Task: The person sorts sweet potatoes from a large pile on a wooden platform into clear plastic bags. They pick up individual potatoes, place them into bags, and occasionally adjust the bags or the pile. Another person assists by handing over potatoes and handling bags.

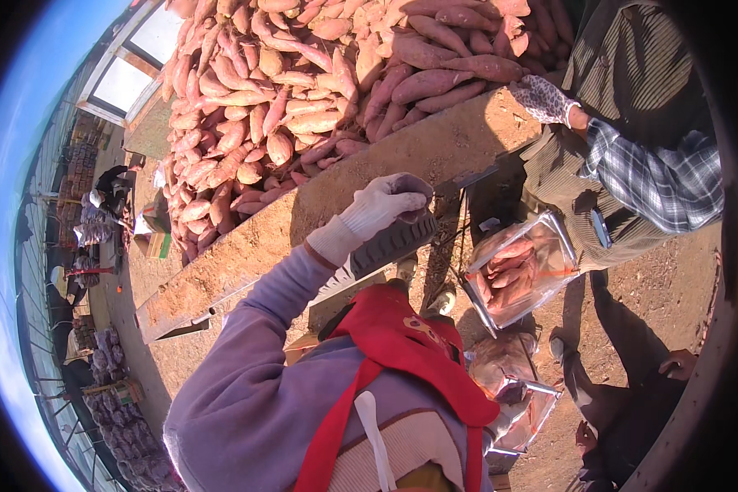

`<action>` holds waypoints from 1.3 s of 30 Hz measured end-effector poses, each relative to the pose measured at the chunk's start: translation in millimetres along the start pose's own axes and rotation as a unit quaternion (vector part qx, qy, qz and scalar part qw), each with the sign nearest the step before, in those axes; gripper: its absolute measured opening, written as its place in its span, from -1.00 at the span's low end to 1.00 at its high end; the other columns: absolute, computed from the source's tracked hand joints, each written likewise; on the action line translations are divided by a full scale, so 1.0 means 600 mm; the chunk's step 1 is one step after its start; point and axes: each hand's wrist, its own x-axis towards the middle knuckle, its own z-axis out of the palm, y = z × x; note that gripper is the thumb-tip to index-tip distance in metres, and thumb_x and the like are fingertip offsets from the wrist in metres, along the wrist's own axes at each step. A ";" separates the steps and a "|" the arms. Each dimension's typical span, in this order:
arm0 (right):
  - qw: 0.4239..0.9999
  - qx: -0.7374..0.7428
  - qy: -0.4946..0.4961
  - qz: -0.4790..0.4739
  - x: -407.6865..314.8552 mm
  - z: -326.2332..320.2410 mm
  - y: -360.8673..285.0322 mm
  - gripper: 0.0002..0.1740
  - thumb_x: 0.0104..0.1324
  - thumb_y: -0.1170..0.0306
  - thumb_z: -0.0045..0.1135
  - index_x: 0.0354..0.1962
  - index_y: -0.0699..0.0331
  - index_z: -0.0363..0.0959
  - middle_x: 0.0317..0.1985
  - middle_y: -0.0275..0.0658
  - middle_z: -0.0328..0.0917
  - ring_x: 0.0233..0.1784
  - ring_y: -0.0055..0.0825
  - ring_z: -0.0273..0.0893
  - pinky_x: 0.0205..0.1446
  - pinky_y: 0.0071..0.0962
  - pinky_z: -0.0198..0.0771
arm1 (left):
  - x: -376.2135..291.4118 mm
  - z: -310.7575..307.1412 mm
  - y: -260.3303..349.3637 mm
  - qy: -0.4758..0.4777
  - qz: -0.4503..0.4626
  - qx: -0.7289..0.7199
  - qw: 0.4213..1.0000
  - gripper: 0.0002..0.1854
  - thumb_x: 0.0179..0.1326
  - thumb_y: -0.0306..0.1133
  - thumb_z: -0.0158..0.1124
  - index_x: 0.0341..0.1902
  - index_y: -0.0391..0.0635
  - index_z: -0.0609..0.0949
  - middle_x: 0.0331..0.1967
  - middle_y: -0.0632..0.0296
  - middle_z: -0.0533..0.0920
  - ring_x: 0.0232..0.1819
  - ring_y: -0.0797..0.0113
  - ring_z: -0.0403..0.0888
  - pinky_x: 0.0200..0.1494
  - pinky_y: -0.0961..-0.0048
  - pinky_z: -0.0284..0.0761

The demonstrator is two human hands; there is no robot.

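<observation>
My left hand (393, 200), in a white knit glove with a dark palm, has its fingers curled just above a black ridged object (396, 243) beside the table. Whether anything is inside the fingers cannot be seen. My right hand (510, 393), also gloved, is low at the right of the red apron (400, 332), by an open clear plastic bag (529, 424); its grip is unclear. Beyond the table edge lies a large heap of sweet potatoes (283, 117). A second clear bag (519, 270), held open on a metal frame, contains several sweet potatoes.
A soil-covered table edge (221, 277) runs diagonally before me. At the right, a co-worker's patterned glove (541, 101) rests near the heap. Another person (639, 393) is at the lower right, and one more (107, 190) bends down at the far left near cartons and stacked filled sacks (123, 424).
</observation>
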 end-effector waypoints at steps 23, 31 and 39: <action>0.938 -0.286 -0.170 0.097 -0.253 0.461 0.361 -0.66 0.37 0.16 0.10 -0.05 0.18 0.54 -0.28 -0.26 0.63 -0.26 -0.38 0.58 -0.19 -0.37 0.51 | 0.316 -0.187 0.139 0.063 0.071 0.532 0.841 0.00 -0.08 0.27 0.37 0.48 0.24 0.26 0.26 -0.23 0.41 0.26 -0.16 0.46 0.31 0.13 0.38; 0.861 -0.333 -0.376 0.076 -0.259 0.594 0.374 -0.21 0.24 0.33 0.26 0.37 0.16 0.09 0.20 -0.24 0.33 0.24 -0.38 0.35 0.19 -0.29 0.39 | 0.105 -0.179 0.129 -0.003 0.087 0.242 0.966 -0.09 0.02 -0.04 0.49 0.43 -0.13 0.33 0.17 -0.04 0.57 0.16 0.24 0.55 0.21 0.40 0.44; 0.961 -0.092 -0.246 0.090 -0.221 0.583 0.361 -0.20 0.20 0.20 0.39 0.28 0.33 0.19 0.06 -0.15 0.50 0.07 -0.40 0.54 0.14 -0.40 0.47 | -0.034 0.107 -0.012 -0.168 0.045 0.205 0.963 0.01 -0.09 -0.35 0.61 0.44 -0.24 0.23 0.33 0.04 0.40 0.31 0.28 0.39 0.28 0.33 0.43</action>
